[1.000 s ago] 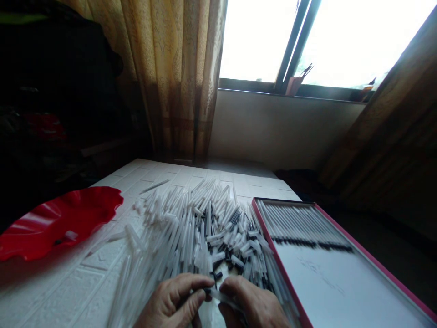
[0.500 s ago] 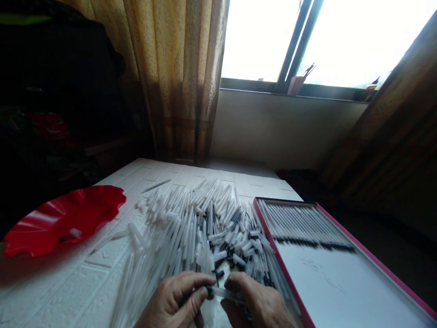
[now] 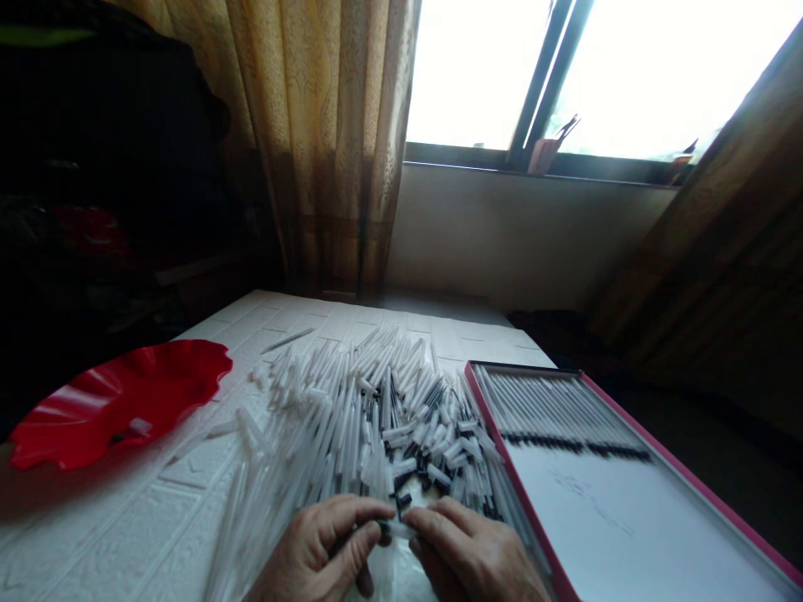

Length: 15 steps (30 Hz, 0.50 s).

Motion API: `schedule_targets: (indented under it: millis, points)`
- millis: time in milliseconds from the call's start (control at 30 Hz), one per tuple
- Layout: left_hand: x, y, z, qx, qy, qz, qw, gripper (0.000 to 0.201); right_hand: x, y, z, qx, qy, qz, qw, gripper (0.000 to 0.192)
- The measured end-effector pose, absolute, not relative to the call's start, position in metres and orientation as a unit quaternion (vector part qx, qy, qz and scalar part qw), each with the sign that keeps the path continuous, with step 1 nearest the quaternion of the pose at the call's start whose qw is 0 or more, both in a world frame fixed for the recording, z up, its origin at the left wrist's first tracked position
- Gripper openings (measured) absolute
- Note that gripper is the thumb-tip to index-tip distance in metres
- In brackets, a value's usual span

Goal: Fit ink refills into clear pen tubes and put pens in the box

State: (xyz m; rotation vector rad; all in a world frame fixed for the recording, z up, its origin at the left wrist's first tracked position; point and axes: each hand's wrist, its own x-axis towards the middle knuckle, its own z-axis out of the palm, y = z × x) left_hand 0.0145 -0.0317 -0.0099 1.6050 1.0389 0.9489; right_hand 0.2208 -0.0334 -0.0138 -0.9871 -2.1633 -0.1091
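Note:
A translucent pen (image 3: 397,530) with a dark part spans the gap between my hands, low in the middle of the view. My left hand (image 3: 326,548) pinches its dark end between thumb and fingers. On the clear end, the fingertips of my right hand (image 3: 473,548) are closed. Most of the pen is hidden by the fingers. Just beyond my hands lies a heap of clear pen barrels (image 3: 301,456), with short clear caps (image 3: 448,451) and small black pieces (image 3: 405,502) mixed in at its right side.
To the right, a pink-edged tray (image 3: 586,502) holds a row of clear pens with black ends (image 3: 558,410). A red wavy-rimmed dish (image 3: 138,385) with a small pale piece inside sits at the left on the white brick-patterned table (image 3: 169,510). Curtains and a window stand behind.
My right hand has shifted left along the pen, closer to my left hand, so less of the clear part shows. My left hand has barely moved.

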Motion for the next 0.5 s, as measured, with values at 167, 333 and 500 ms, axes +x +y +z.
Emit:
schedule_targets:
  millis: [167, 333, 500]
  points:
    - [0.017, -0.032, -0.004, 0.649, 0.425, 0.392, 0.495, 0.038, 0.224, -0.036, -0.005, -0.369, -0.850, -0.036, 0.374, 0.030]
    - [0.018, -0.031, -0.006, 0.648, 0.420, 0.404, 0.491, 0.041, 0.223, -0.035, -0.019, -0.387, -0.830, -0.034, 0.401, 0.031]
    - [0.017, -0.030, -0.008, 0.654, 0.411, 0.407, 0.487, 0.037, 0.222, -0.032, -0.031, -0.386, -0.832, -0.034, 0.397, 0.034]
